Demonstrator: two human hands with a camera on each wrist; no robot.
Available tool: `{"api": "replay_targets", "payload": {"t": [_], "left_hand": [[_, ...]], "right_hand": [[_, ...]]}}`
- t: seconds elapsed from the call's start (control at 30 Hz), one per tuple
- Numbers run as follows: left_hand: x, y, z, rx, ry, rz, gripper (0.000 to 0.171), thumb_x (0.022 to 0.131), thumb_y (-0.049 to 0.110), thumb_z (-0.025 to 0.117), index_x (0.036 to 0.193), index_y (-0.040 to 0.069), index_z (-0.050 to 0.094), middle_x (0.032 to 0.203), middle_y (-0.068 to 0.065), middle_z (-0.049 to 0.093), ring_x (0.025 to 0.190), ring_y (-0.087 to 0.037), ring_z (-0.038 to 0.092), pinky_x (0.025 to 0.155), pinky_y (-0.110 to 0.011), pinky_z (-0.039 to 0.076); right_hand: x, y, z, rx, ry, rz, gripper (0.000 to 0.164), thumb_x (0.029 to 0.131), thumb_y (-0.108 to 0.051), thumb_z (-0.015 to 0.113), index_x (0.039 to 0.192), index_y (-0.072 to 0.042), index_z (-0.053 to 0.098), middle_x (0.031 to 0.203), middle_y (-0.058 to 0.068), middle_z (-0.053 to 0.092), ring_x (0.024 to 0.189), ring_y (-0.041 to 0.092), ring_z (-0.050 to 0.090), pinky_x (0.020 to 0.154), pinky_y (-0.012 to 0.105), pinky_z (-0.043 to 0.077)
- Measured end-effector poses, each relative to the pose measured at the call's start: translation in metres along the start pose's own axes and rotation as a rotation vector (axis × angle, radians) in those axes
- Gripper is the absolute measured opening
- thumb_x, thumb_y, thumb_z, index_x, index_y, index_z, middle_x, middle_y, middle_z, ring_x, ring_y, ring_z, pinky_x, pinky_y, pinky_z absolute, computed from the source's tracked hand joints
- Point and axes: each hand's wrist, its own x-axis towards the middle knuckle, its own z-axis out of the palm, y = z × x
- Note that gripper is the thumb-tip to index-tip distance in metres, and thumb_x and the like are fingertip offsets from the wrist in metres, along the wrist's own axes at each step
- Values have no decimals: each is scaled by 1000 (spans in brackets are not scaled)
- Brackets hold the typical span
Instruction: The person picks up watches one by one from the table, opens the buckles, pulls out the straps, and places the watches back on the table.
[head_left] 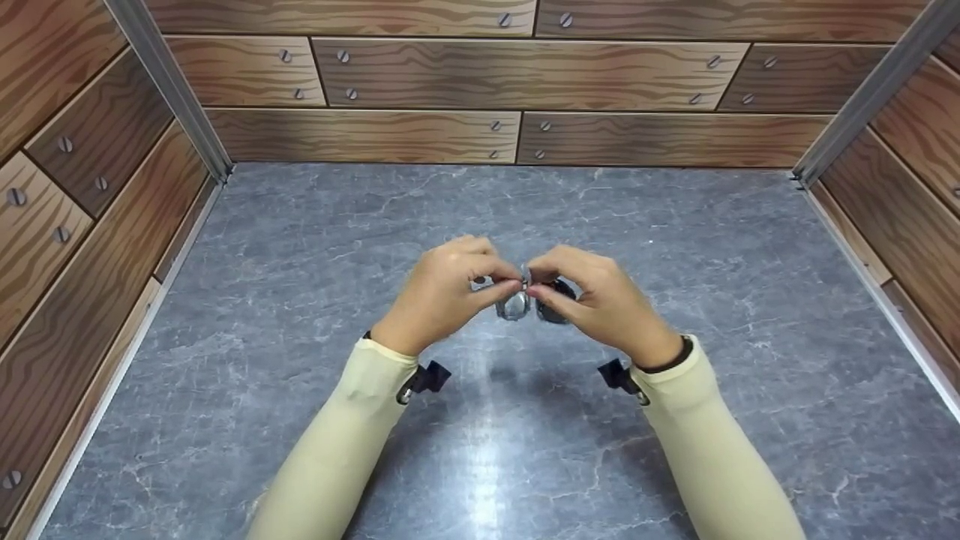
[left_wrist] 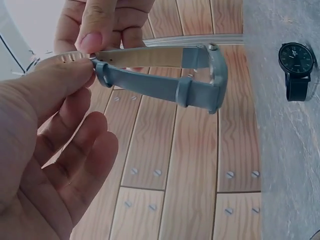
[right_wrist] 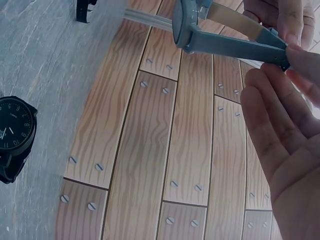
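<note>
Grey watch (left_wrist: 220,80): held above the table (head_left: 315,450), between both hands, its strap drawn into a narrow loop.
Left grip: the strap is pinched near its end by thumb and finger of the left hand (head_left: 450,289); the other fingers are left loose.
Right grip: the strap is likewise pinched close by, by the right hand (head_left: 600,292); the buckle is mostly hidden by fingertips.
Weight: probably light, most of it carried by the case.
Strap (left_wrist: 145,85): flat, smooth, leather-like, lined in beige; likely bendable but springy.
Best hold: strap edges near the buckle; the dial glass is better left untouched, since it could be smudged or scratched.
Case: round, rigid, metallic-looking, probably slippery.
Black watch (right_wrist: 15,125): laid on the table, round dial marked with pale numerals.
Table: grey, marble-patterned.
Walls (head_left: 525,75): printed with wood grain and screw heads.
</note>
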Motion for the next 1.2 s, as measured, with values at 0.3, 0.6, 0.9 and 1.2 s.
{"api": "replay_targets", "payload": {"t": [0.3, 0.6, 0.9, 1.2], "left_hand": [[1, 3, -2, -74, -114, -137, 6, 95, 20, 77, 93, 16, 81, 88, 8, 69, 82, -4, 63, 75, -23, 53], [2, 3, 0, -136, -110, -189, 7, 95, 17, 71, 94, 13, 76, 91, 6, 69, 85, -5, 64, 77, -25, 57], [0, 2, -3, -112, -169, -195, 30, 95, 35, 76, 119, 17, 74, 102, 8, 76, 92, -3, 70, 87, -29, 58], [1, 4, 4, 39, -83, -73, 12, 97, 28, 75, 102, 17, 76, 94, 7, 76, 85, -9, 72, 73, -25, 55]], "right_hand": [[0, -3, 1, -82, -64, -31, 19, 96, -9, 73, 115, -9, 71, 101, 1, 71, 85, 11, 64, 75, 28, 55], [0, -5, 3, 6, -34, -3, 14, 95, -6, 74, 108, -8, 71, 93, 1, 69, 77, 9, 59, 66, 23, 49], [1, -5, 1, 108, 35, 75, 17, 95, 2, 71, 111, -4, 71, 101, 4, 72, 83, 14, 68, 76, 25, 58], [0, -4, 0, 89, 70, 119, 8, 95, -3, 72, 102, -6, 72, 97, 1, 71, 84, 13, 68, 71, 31, 60]]}}
